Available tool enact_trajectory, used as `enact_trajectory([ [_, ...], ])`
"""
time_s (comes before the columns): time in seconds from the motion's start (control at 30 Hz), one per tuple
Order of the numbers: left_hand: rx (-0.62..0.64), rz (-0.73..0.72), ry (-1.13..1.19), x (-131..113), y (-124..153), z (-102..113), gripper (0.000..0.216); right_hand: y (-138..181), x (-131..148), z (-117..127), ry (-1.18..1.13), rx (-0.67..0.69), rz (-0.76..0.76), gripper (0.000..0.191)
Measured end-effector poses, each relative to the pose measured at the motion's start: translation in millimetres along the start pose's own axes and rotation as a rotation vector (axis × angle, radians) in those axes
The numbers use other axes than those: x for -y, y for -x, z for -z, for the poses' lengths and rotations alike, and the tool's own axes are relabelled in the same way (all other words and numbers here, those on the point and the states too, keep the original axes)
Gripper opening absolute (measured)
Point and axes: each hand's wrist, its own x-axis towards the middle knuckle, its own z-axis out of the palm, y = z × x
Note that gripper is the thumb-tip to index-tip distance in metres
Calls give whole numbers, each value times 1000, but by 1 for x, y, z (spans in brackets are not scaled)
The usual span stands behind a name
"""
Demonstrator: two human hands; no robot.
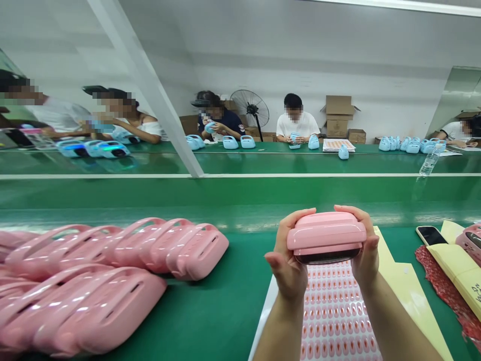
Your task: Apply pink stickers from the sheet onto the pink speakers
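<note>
Gripping pink case (pixel 326 236), both hands (pixel 326 250) curled.

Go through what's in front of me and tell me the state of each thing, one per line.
Pink casing: held up off the belt, gripped at both ends.
Left hand: closed on the casing's left end.
Right hand: closed on its right end.
Sticker sheet: lying flat under the hands.
Pink casings: lying in overlapping rows.
Phone: lying flat, screen dark.

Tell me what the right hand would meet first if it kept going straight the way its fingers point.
The right hand curls leftward around the pink case, so it already meets that case. Beyond it, in the same line, is the left hand on the opposite end. Depth is unclear.
</note>
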Motion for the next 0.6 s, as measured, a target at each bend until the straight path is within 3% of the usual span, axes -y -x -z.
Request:
enact_trajectory([
  [0.13, 125, 54, 22, 2, 0, 9, 74, -2, -7, 1, -94, -39, -99, 67],
  [0.3, 293, 112, -141, -1, -8, 19, 76, -5, -4, -1, -218, -98, -319, 64],
  [0.6, 216, 380, 10, -11, -13, 13, 74, -10, 9, -2, -263, 53, -406, 64],
])
